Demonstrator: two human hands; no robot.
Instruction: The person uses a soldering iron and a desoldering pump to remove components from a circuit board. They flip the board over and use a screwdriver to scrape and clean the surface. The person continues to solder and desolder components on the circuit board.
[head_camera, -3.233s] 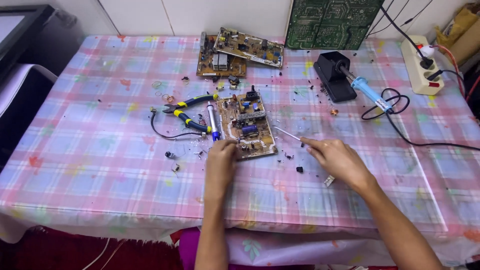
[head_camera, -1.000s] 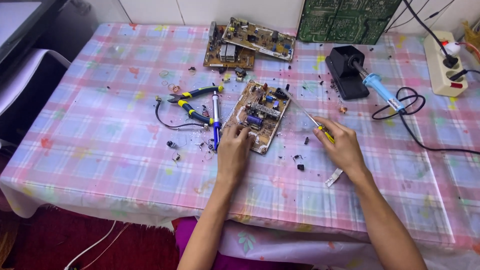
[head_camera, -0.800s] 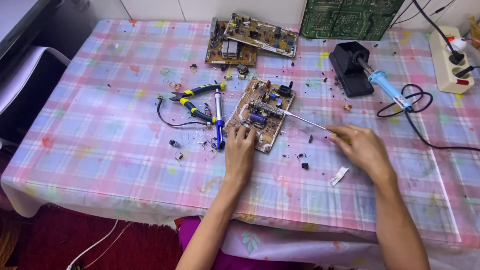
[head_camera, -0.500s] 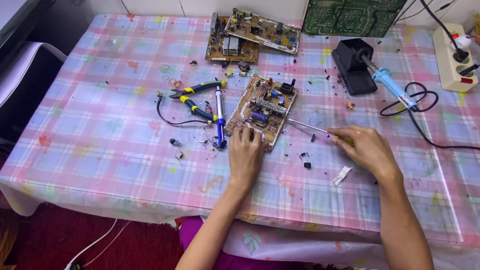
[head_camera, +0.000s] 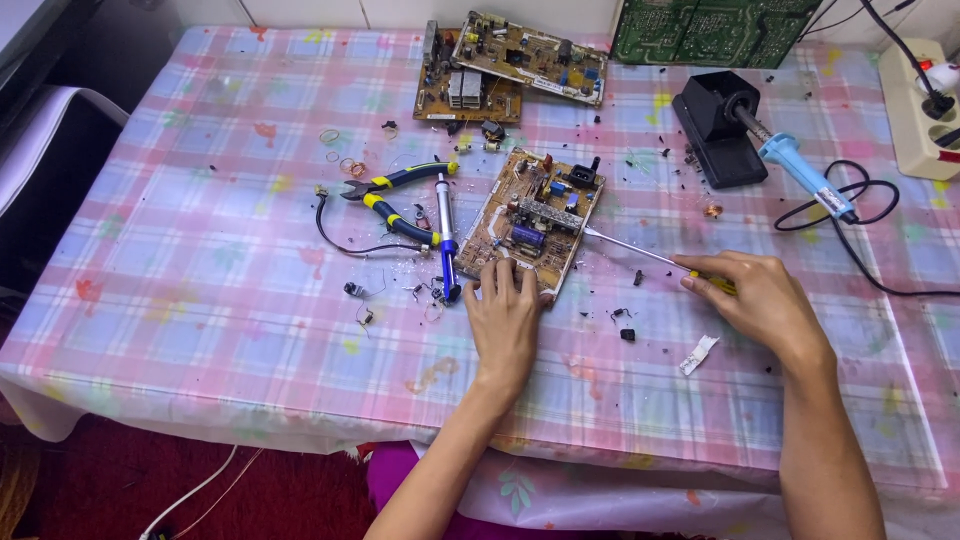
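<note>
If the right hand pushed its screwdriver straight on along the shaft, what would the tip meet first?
The right hand points the screwdriver up-left; its tip is already at the right edge of the brown circuit board, so the board comes first. Whether the tip touches it is unclear.

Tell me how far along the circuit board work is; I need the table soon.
Loose bits scattered around the circuit board suggest parts are already off it. In hand: the left hand presses the board's near edge, and the right hand holds a screwdriver with its tip at the board's right edge. Many components remain mounted, and two more boards wait behind.
</note>
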